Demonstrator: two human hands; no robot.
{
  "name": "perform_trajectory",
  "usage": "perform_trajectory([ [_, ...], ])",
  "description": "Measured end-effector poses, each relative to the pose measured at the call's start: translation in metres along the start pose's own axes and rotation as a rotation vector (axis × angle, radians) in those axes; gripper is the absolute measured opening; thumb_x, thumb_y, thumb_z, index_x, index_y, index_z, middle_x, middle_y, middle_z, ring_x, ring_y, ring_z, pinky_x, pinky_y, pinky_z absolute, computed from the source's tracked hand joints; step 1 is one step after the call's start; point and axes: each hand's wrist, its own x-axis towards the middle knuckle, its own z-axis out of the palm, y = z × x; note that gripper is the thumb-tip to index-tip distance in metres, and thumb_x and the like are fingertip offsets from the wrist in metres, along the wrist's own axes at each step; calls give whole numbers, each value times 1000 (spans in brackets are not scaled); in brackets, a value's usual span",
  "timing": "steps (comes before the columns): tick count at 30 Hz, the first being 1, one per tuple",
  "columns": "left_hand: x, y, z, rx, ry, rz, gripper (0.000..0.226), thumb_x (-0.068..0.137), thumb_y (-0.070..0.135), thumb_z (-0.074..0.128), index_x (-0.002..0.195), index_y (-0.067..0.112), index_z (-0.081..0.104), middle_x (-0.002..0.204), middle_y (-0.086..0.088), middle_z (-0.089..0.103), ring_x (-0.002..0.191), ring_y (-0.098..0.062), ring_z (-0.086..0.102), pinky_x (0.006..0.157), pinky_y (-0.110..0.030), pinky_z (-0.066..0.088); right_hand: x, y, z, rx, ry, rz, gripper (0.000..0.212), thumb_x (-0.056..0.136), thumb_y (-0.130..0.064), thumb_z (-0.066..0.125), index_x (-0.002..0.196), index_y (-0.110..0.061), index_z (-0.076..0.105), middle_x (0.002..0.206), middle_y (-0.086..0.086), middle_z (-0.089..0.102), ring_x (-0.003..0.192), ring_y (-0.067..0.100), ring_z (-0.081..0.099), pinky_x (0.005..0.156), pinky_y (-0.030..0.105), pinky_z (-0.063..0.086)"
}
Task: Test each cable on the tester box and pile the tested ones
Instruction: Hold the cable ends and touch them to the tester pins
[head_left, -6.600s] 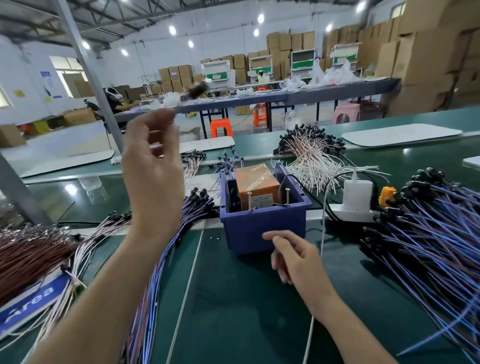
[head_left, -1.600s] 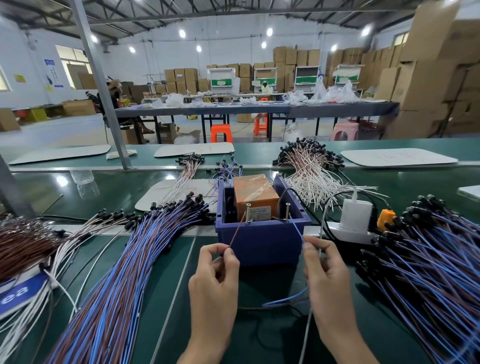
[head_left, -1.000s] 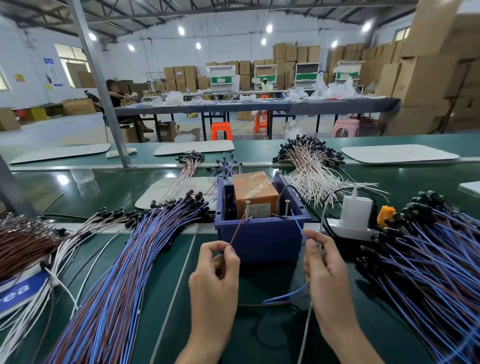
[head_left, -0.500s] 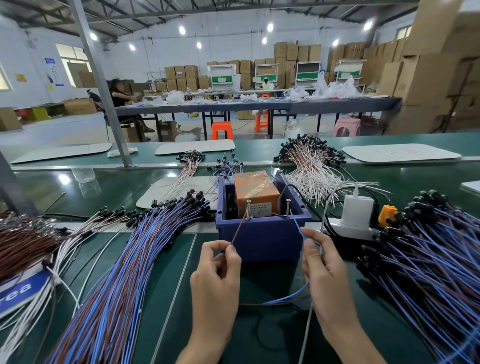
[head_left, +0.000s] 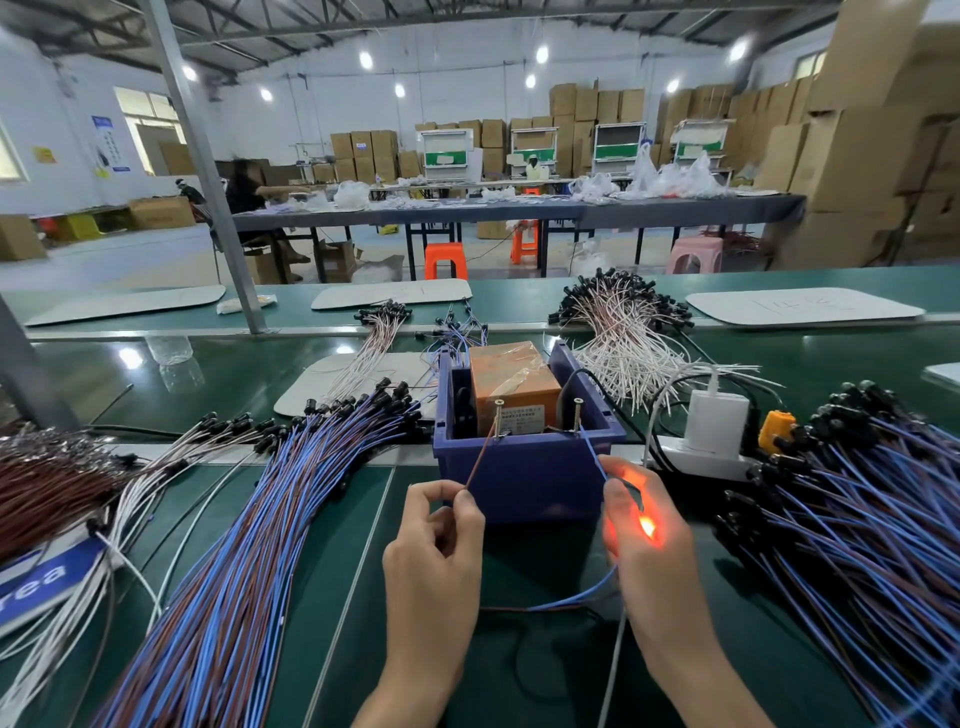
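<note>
A blue tester box (head_left: 524, 478) stands mid-bench (head_left: 322, 623), with an orange unit (head_left: 511, 379) inside it and two screws upright at its near rim. To its left, a long pile of blue-and-brown cables (head_left: 249, 545) fans toward the camera. A second pile (head_left: 857, 519) crowds the right side, just past a white power strip (head_left: 696, 460) with a charger (head_left: 714, 415) plugged in. White cables (head_left: 623, 338) are heaped behind the box. Farther back are long tables, orange stools (head_left: 444, 260) and stacked cartons.

Both hands work just in front of the box, backs to the camera. The left hand (head_left: 434, 566) pinches a brown lead (head_left: 480, 457) between thumb and forefinger, and the lead rises to the foot of the left screw (head_left: 498, 415). The right hand (head_left: 649, 551), close beside the power strip, pinches a blue lead (head_left: 592, 452) that runs up to the right screw (head_left: 577, 413). An orange glow (head_left: 647, 527) shines from between its curled fingers. The slack of the cable (head_left: 566, 603) loops low on the bench between the two wrists.
</note>
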Motion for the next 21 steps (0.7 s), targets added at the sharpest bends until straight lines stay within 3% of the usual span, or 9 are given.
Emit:
perform_trajectory([
  [7,0,-1,0,-3,-4,4,8,97,33,55,89,33,55,50,10,44,45,-5,30,43,-21,28,0,-1,0,0,-12,-3,24,106,-32,47,108,-48,64,59,-15,44,54,3,38,54,13,36],
  [13,0,-2,0,0,-10,1,7,97,34,56,90,34,55,51,9,44,45,-6,31,44,-23,28,0,-1,0,11,-13,4,22,105,-32,48,109,-47,64,62,-22,54,58,-4,48,61,16,40],
  [17,0,-2,1,-5,-18,-2,9,98,32,56,89,34,55,51,9,45,45,-5,31,44,-23,28,-1,-2,1,15,-9,-5,24,105,-31,48,107,-48,64,60,-14,47,57,4,41,62,22,39],
  [21,0,-1,1,-7,-21,-1,9,97,32,57,89,34,56,52,8,47,45,-5,31,43,-22,28,0,-1,1,11,-3,-6,23,105,-32,48,108,-48,64,61,-15,47,57,2,42,61,20,39],
])
